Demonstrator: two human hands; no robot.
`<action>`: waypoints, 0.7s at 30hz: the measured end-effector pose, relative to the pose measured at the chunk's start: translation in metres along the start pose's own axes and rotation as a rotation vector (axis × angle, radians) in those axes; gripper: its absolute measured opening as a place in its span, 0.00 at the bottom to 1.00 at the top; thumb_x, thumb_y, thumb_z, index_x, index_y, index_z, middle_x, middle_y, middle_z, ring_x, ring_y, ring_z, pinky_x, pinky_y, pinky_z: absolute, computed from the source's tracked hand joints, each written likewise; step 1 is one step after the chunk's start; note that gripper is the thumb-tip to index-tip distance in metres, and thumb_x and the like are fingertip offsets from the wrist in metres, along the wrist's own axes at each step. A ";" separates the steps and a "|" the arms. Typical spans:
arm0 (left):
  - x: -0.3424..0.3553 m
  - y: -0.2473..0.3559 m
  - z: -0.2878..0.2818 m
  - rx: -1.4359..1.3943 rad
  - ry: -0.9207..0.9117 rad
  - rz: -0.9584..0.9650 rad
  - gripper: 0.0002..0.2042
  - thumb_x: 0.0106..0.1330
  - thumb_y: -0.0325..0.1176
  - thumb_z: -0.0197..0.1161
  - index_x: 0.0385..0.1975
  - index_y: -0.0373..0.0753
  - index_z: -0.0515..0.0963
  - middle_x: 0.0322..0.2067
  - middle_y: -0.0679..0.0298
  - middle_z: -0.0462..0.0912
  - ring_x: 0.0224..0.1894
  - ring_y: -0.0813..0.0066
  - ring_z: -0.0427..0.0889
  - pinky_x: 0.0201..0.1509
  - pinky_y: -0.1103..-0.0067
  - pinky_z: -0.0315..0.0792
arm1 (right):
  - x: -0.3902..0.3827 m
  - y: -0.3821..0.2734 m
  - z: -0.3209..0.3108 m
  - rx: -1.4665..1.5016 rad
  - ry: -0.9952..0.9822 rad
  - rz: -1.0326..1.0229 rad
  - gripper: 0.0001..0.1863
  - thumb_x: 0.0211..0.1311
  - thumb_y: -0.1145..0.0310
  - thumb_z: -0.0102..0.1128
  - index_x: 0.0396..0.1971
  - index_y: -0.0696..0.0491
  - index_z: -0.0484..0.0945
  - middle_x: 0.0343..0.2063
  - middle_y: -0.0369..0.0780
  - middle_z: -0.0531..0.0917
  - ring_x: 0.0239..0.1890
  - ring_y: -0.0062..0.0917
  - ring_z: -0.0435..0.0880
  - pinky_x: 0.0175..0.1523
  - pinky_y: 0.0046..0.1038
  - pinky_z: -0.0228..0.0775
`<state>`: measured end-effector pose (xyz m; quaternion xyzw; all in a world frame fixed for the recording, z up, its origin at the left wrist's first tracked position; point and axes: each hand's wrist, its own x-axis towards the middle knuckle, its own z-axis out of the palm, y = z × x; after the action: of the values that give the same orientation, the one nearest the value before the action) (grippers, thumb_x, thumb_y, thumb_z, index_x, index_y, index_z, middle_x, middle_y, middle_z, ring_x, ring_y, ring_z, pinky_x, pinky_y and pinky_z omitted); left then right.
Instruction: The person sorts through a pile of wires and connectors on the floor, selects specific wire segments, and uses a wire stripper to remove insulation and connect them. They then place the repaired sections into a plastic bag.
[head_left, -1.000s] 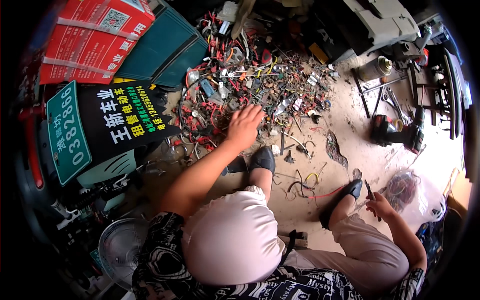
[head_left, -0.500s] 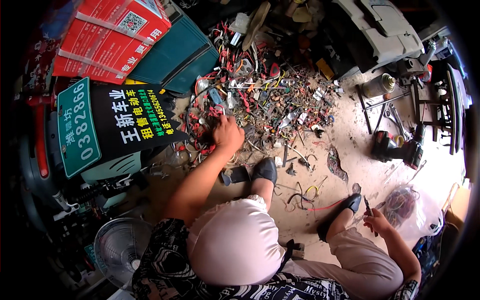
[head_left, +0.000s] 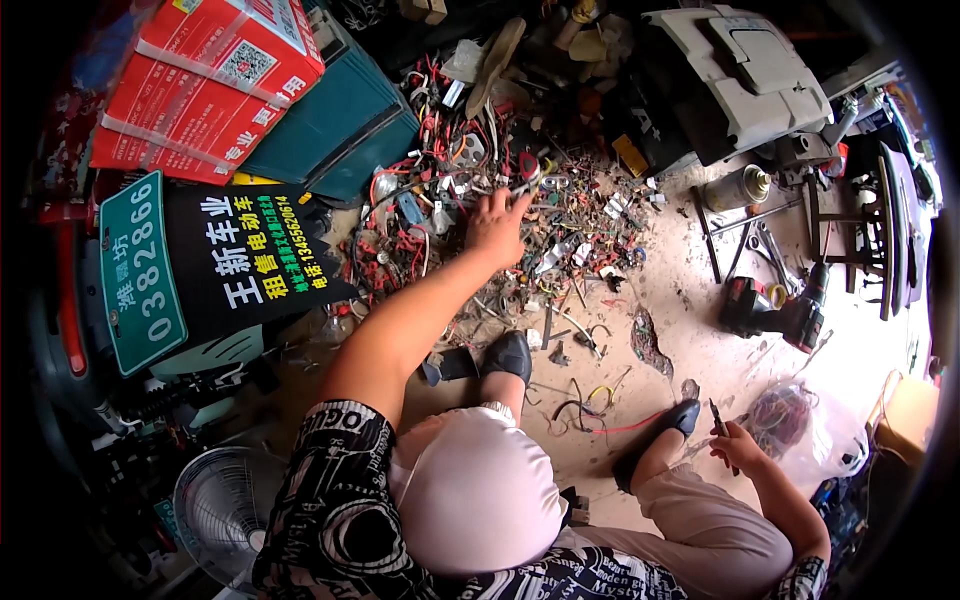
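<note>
My left hand [head_left: 497, 232] reaches forward into a heap of tangled wires and small scrap parts [head_left: 590, 212]. Its fingers are parted and the tips touch or hover just over the heap; whether they contact a piece cannot be made out. A red-rimmed part [head_left: 528, 165] lies just beyond the fingertips. Low on the right, over my knee, my right hand [head_left: 740, 450] is closed round a slim dark hand tool [head_left: 717, 420], perhaps pliers, its tip pointing up and forward.
Cut wires [head_left: 590, 402] lie between my shoes. A cordless drill [head_left: 775, 308], spray can [head_left: 738, 188] and wrenches [head_left: 775, 250] are on the right, above a clear plastic bag [head_left: 810, 425]. A red box [head_left: 205, 85], a scooter's green plate [head_left: 145, 275] and a fan [head_left: 225, 510] flank the left.
My left hand has moved right and farther forward across the heap. My right hand still holds the slim tool. The whole view has shifted slightly.
</note>
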<state>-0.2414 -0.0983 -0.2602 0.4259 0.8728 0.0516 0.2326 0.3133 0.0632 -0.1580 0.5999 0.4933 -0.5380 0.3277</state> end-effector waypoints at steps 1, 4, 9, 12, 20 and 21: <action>-0.007 -0.002 0.005 0.068 0.043 0.079 0.33 0.51 0.29 0.67 0.60 0.54 0.65 0.58 0.58 0.60 0.62 0.55 0.63 0.63 0.65 0.65 | 0.002 -0.001 -0.002 0.002 0.000 -0.007 0.16 0.57 0.68 0.61 0.44 0.57 0.72 0.30 0.37 0.79 0.31 0.22 0.80 0.31 0.23 0.69; -0.034 -0.004 0.019 -0.105 0.020 0.114 0.24 0.54 0.24 0.63 0.53 0.47 0.69 0.54 0.59 0.66 0.53 0.53 0.74 0.58 0.66 0.70 | 0.005 0.001 -0.004 0.024 0.000 -0.019 0.16 0.57 0.69 0.61 0.44 0.57 0.72 0.30 0.37 0.79 0.31 0.22 0.80 0.31 0.23 0.69; -0.090 -0.013 0.033 -0.137 0.078 0.215 0.16 0.56 0.29 0.63 0.46 0.42 0.73 0.49 0.59 0.72 0.49 0.54 0.74 0.54 0.66 0.71 | 0.001 -0.006 -0.002 0.065 -0.027 -0.016 0.15 0.58 0.70 0.60 0.44 0.57 0.72 0.30 0.38 0.79 0.31 0.23 0.80 0.32 0.23 0.69; -0.116 -0.017 0.032 -0.151 0.075 0.127 0.09 0.54 0.35 0.65 0.34 0.43 0.77 0.41 0.64 0.76 0.45 0.60 0.75 0.49 0.69 0.72 | 0.006 0.003 -0.001 0.094 -0.038 -0.028 0.15 0.58 0.70 0.59 0.45 0.57 0.72 0.31 0.38 0.79 0.32 0.23 0.81 0.32 0.23 0.70; -0.091 -0.016 0.001 -0.119 0.339 0.046 0.05 0.56 0.34 0.66 0.26 0.40 0.80 0.36 0.63 0.77 0.41 0.60 0.76 0.44 0.69 0.72 | 0.002 -0.008 -0.005 0.063 -0.016 0.009 0.16 0.58 0.69 0.59 0.45 0.57 0.72 0.31 0.38 0.79 0.33 0.22 0.80 0.28 0.23 0.68; -0.080 -0.012 -0.001 -0.129 0.373 0.086 0.06 0.57 0.33 0.65 0.30 0.41 0.79 0.36 0.62 0.77 0.41 0.59 0.76 0.44 0.68 0.72 | 0.003 -0.009 -0.005 0.047 -0.026 0.006 0.16 0.58 0.68 0.60 0.45 0.57 0.72 0.31 0.38 0.79 0.33 0.21 0.80 0.28 0.23 0.67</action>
<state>-0.2085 -0.1667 -0.2336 0.4299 0.8767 0.1953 0.0914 0.3065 0.0708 -0.1587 0.6019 0.4744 -0.5563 0.3212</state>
